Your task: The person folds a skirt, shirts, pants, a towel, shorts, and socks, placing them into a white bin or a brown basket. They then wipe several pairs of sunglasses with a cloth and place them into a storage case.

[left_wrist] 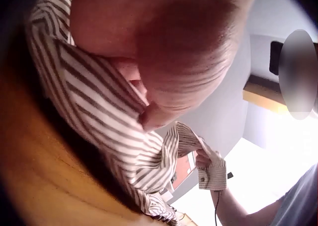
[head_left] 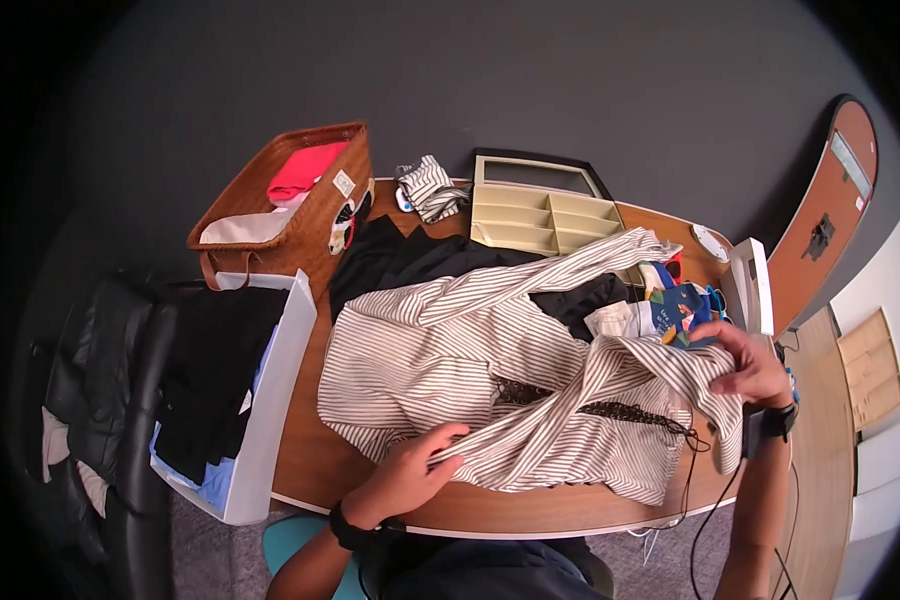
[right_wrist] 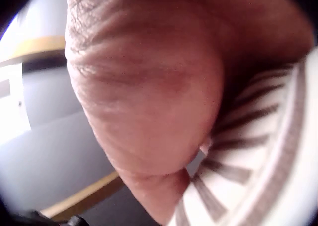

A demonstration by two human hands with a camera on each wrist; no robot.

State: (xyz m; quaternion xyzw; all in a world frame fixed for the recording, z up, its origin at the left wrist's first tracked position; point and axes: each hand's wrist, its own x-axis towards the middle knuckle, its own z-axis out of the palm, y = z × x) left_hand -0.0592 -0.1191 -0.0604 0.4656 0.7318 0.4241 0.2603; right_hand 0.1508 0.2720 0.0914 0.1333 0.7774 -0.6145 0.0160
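A white shirt with dark stripes [head_left: 410,350] lies spread and rumpled over the table, one sleeve stretched toward the back right. At the near edge my left hand [head_left: 410,482] pinches a fold of it; the left wrist view shows the thumb [left_wrist: 169,107] against the striped cloth [left_wrist: 99,97]. My right hand [head_left: 755,368] grips the other sleeve near its cuff, raised at the right. Striped cloth [right_wrist: 248,151] passes close by the right thumb [right_wrist: 154,191] in the right wrist view. Dark lacy trim [head_left: 630,410] shows between the shirt's folds.
Black clothing [head_left: 420,258] lies behind the shirt, beside a cream compartment box [head_left: 515,215]. A brown basket [head_left: 270,250] and a white bin [head_left: 280,400] with clothes stand at the left. Colourful packets [head_left: 678,308] lie at the right. Dark cords [head_left: 692,470] hang over the front edge.
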